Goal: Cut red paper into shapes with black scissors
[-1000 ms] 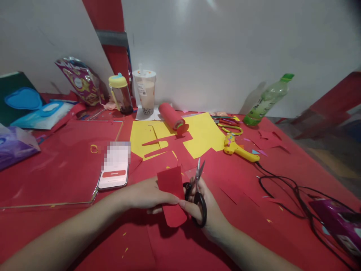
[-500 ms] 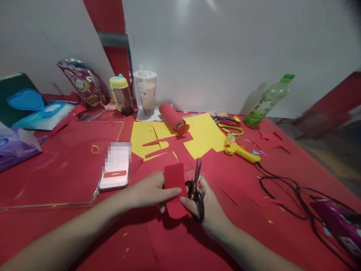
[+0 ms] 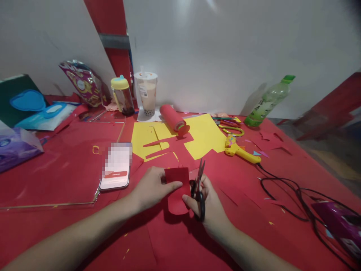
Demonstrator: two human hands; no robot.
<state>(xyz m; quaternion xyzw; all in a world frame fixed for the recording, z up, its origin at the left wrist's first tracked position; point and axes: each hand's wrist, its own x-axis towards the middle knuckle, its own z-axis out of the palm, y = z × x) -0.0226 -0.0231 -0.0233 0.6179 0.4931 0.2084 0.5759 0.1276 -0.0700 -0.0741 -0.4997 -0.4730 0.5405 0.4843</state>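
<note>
Red covers the worktable [image 3: 113,241] from near edge to far, its smooth surface flecked with yellow paper scraps, as a person handles a red card piece [image 3: 177,199] at the near centre. The left hand [image 3: 152,188] pinches the card, thumb flat on its face and fingers behind; the right hand [image 3: 210,205] curls around black-handled scissors [image 3: 200,177], its thumb tip against the card's right edge. The metal blades stand slightly parted, pointing to the far side. The card has a straight far edge and rounded near corners.

A pale, faintly glossy wall [image 3: 220,56] rises behind the table, broken at left by a red upright [image 3: 113,15] with a grey band. Bare floor [image 3: 329,158] shows at far right. Flat yellow sheets [image 3: 204,137] lie beyond the hands, partly overlaid by red cut paper, with a red cylinder [image 3: 170,117] on its side at their far edge. Behind it stand a clear plastic cup [image 3: 147,94] with dark beads at its base and a yellow-lidded bottle [image 3: 124,98]. A phone [image 3: 116,178] lies left of the hands. To the right, a yellow glue gun [image 3: 244,153] trails a looping black cord [image 3: 296,188]; beyond it, a translucent green bottle [image 3: 267,103] appears tilted.
</note>
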